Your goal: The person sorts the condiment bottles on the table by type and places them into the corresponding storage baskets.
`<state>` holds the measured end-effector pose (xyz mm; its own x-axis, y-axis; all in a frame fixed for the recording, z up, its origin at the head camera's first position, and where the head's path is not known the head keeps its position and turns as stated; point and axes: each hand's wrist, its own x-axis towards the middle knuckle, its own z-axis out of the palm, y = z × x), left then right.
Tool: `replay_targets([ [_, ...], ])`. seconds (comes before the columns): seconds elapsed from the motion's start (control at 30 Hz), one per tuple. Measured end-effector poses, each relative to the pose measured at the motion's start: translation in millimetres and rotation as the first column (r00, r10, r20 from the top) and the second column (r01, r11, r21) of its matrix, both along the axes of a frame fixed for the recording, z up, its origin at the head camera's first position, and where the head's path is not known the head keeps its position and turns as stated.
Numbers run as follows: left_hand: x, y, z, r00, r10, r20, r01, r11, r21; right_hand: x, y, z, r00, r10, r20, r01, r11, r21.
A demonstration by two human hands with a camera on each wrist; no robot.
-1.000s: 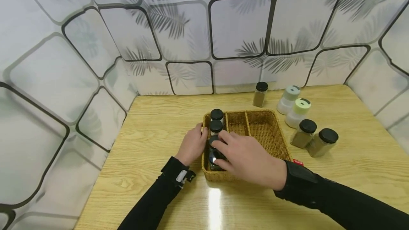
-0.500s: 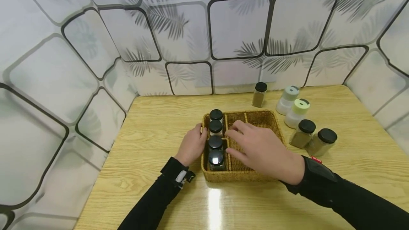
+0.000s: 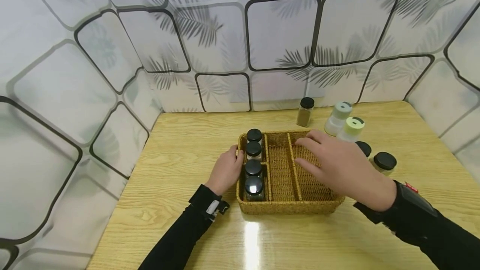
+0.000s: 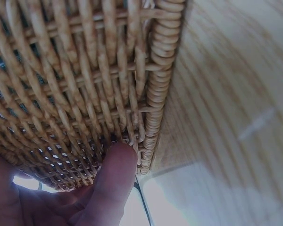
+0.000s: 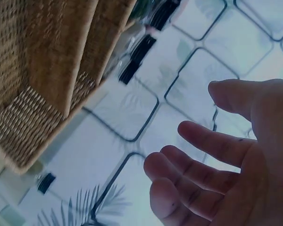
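Note:
A woven wicker basket (image 3: 292, 207) with dividers stands on the table. Black-capped glass jars fill its left column: two in the back left compartment, including a jar (image 3: 253, 150), and two in the front left one, including a jar (image 3: 254, 187). My left hand (image 3: 226, 171) holds the basket's left wall; its thumb (image 4: 114, 174) lies against the outer weave in the left wrist view. Over the right compartment hovers my right hand (image 3: 337, 166), holding nothing, its fingers loosely bent and spread from the thumb. That hand partly covers the jars on the right.
Right of the basket stand a black-capped jar (image 3: 384, 161), another black-capped jar (image 3: 363, 148), a yellow-topped bottle (image 3: 354, 126) and a grey-green-topped bottle (image 3: 340, 113). Behind the basket is a brown-filled jar (image 3: 304, 113). Patterned walls (image 3: 221, 91) enclose the table.
My right hand has let go of the front left jars and moved right, across the middle compartment to over the right one. The left hand and basket stay in place.

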<state>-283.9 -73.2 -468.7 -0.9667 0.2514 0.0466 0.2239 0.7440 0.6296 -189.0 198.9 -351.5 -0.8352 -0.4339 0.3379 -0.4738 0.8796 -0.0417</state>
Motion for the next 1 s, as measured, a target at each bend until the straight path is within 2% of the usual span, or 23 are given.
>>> replay_targets([
  [0.27,0.0,0.2,-0.6,1.0,0.002,0.006,-0.002,1.0,0.009,-0.2,38,0.1,0.998,-0.053,-0.039,0.052,0.998,-0.019],
  [0.43,0.8,0.0,0.1,1.0,0.003,0.011,-0.003,1.0,0.012,-1.7,63,1.3,0.99,-0.139,0.029,0.14,0.99,-0.019],
  [0.6,1.5,-0.6,1.4,1.0,0.0,0.015,0.0,1.0,0.016,-3.3,84,1.6,0.968,-0.224,0.111,0.223,0.975,0.014],
  [0.8,1.1,-1.0,1.5,1.0,-0.004,0.005,0.004,1.0,0.019,-6.8,104,-4.3,0.953,-0.254,0.163,0.248,0.967,0.058],
  [1.0,1.4,-0.6,2.0,1.0,-0.005,0.006,0.005,1.0,0.02,-9.8,119,-13.8,0.939,-0.27,0.21,0.267,0.963,0.044],
])
